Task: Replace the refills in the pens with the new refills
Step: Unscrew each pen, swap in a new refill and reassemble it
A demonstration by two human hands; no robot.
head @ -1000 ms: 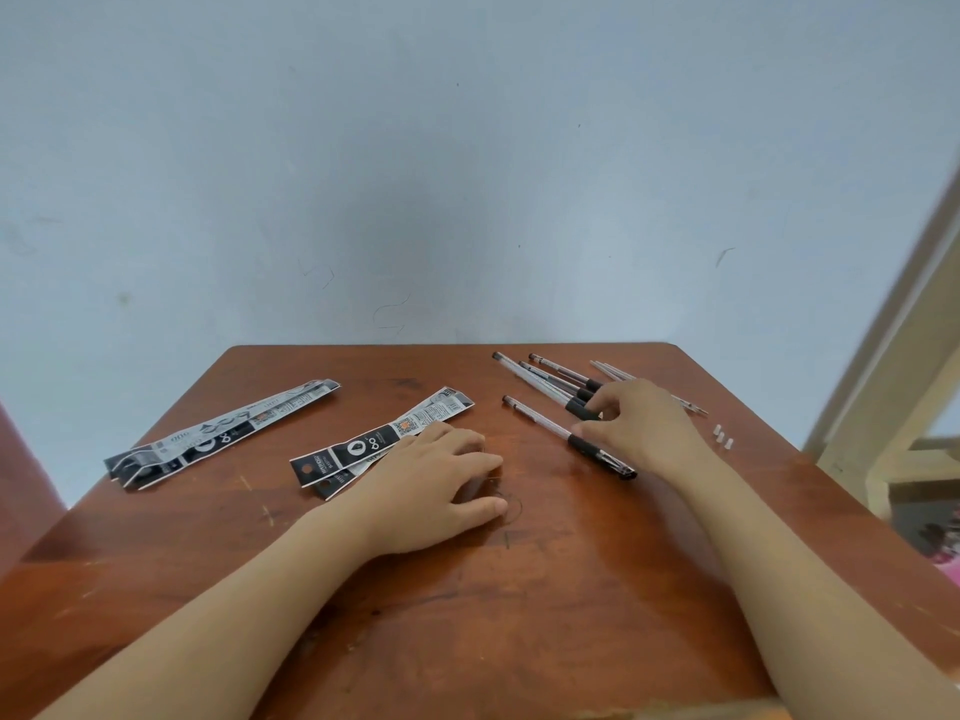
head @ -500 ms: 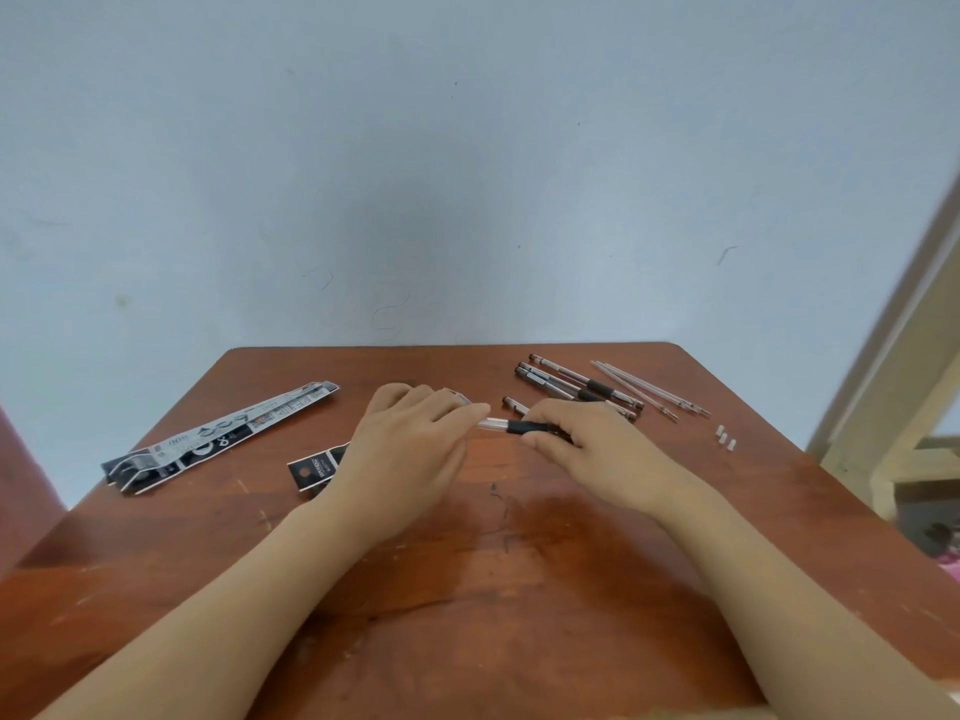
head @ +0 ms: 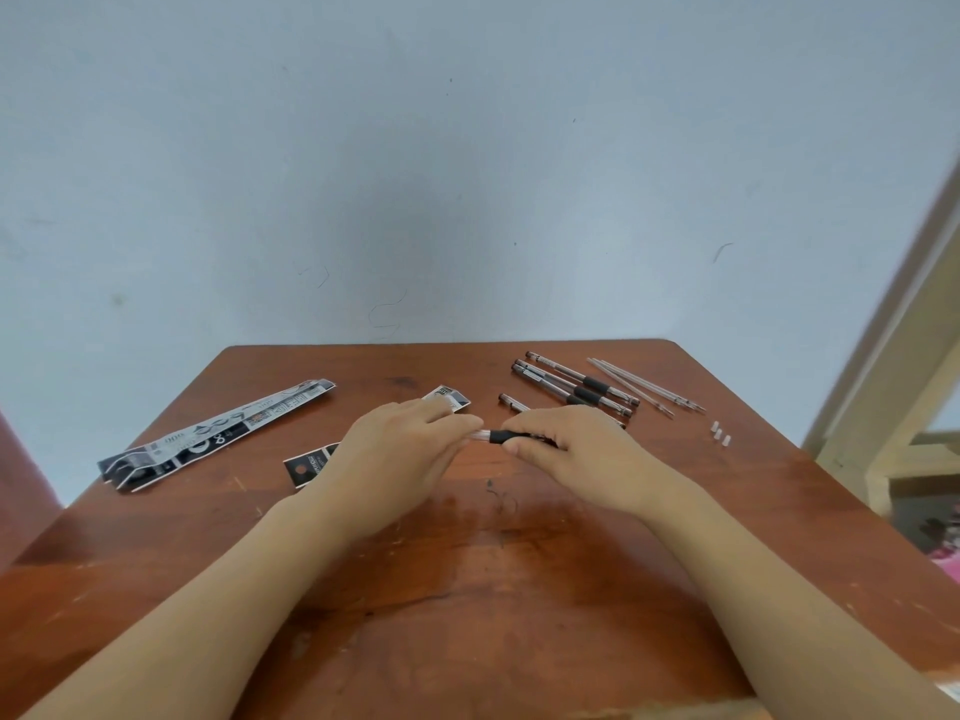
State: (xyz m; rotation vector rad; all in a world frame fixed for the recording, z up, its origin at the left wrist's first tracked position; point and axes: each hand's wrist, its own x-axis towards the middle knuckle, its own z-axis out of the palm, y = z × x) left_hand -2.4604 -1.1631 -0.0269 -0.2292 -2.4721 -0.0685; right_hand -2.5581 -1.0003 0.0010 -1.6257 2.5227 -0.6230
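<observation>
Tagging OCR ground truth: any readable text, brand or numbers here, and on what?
"900" or "006", uncertain: left refill pack, near its dark end.
Rest of that pack: too blurred.
Second refill pack, partly under the left hand: too blurred.
Held pen and pens on the table: any print too small.

Your table [head: 467, 589] is reddish-brown wood under a dull gloss varnish, with scratches and pale scuffs across the top. The pen [head: 501, 436] you grip between left hand [head: 400, 449] and right hand [head: 582, 449] shows a clear plastic barrel and a matt black grip sleeve that looks like rubber. The spare pens [head: 592, 383] match it: transparent plastic, matt black grips, dark end caps. The loose refills [head: 644, 383] are thin translucent plastic tubes. The refill packets [head: 218, 431] are glossy printed wrapper, creased. The small caps [head: 719, 434] look like pale plastic. The wall [head: 467, 174] carries matt paint, lightly marked.
</observation>
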